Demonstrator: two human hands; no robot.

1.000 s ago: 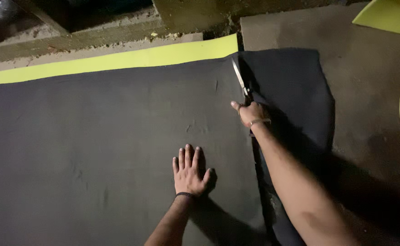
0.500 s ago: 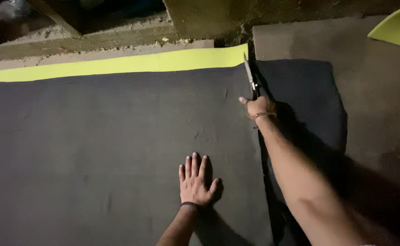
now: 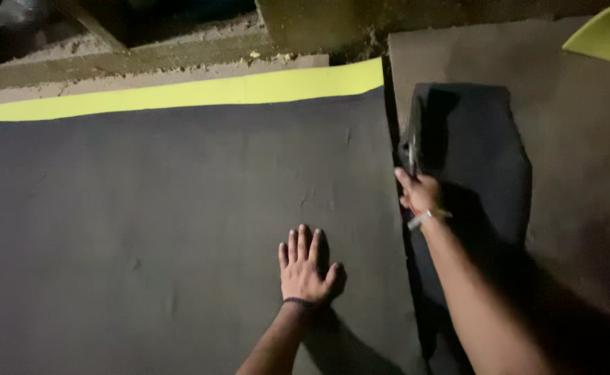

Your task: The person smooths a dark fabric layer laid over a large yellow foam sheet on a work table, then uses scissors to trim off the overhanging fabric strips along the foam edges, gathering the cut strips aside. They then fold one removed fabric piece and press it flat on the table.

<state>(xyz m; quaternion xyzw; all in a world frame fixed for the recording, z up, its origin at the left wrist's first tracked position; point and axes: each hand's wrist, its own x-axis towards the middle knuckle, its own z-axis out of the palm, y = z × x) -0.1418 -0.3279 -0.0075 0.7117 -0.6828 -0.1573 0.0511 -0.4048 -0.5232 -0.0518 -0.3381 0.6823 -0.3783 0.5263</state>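
Two hands work one dark sheet (image 3: pixel 180 229): the left hand (image 3: pixel 305 267) lies spread flat on it, while the right hand (image 3: pixel 422 194), at three o'clock from it, grips scissors (image 3: pixel 412 156) at the sheet's right edge. Cutting looks nearly done — the remaining stretch toward the yellow strip (image 3: pixel 180 94) at twelve o'clock calls for steady, straight snips. Compared with a second ago, the cut-off dark piece (image 3: pixel 485 160) lies farther aside.
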